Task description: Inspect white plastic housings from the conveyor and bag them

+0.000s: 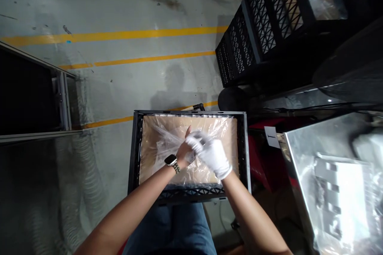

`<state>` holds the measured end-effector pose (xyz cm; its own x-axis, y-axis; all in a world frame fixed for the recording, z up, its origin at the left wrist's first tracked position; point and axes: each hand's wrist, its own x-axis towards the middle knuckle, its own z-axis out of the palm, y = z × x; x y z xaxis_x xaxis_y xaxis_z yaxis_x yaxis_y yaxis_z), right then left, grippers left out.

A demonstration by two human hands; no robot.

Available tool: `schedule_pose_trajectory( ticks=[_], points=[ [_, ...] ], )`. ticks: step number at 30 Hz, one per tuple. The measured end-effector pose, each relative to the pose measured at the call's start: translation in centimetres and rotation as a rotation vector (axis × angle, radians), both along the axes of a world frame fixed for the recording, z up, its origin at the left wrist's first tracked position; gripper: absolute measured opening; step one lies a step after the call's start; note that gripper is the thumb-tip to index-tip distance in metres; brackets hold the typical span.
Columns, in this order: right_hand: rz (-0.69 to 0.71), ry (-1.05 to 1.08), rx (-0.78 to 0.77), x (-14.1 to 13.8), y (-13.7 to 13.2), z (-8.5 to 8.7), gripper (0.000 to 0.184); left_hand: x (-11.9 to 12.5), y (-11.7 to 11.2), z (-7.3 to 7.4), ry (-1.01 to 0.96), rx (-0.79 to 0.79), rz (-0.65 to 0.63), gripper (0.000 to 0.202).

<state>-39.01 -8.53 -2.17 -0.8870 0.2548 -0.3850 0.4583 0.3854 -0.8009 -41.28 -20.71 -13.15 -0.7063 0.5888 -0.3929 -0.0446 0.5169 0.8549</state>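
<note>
A clear plastic bag (167, 137) lies bunched over a brown cardboard sheet (147, 147) inside a black crate (247, 147). My left hand (184, 153) is bare, with a watch (170, 160) on the wrist. Its thumb points up, and its other fingers are hidden behind the glove. My right hand (211, 155), in a white glove, crosses over the left at the middle of the crate. The gloved fingers look curled but are blurred, so what they hold does not show. Folds of the plastic run in towards both hands.
Stacked black lattice crates (254, 24) stand at the upper right. A metal-edged surface (302, 191) with plastic-wrapped items is at the lower right, near a red bin (260, 163). At left is a dark framed unit (26, 87). Yellow lines (149, 34) cross the grey floor.
</note>
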Motion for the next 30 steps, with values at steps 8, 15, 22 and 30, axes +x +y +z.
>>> schedule_pose_trajectory(
  ticks=[8,15,22,30],
  points=[
    [-0.374,-0.161,-0.406,-0.2,4.3,-4.7,0.046,-1.7,-1.3,1.2,-0.086,0.059,-0.162,0.086],
    [-0.415,0.034,-0.232,6.1,-0.9,-2.0,0.029,-5.3,-0.5,1.5,-0.24,0.223,-0.453,0.064],
    [-0.222,0.088,-0.059,6.2,0.9,-2.0,0.029,-5.0,-2.2,3.3,0.161,0.221,-0.547,0.009],
    [0.112,-0.171,-0.275,-1.3,5.9,-6.3,0.055,-1.9,-1.7,1.9,0.687,0.096,-0.309,0.022]
  ],
)
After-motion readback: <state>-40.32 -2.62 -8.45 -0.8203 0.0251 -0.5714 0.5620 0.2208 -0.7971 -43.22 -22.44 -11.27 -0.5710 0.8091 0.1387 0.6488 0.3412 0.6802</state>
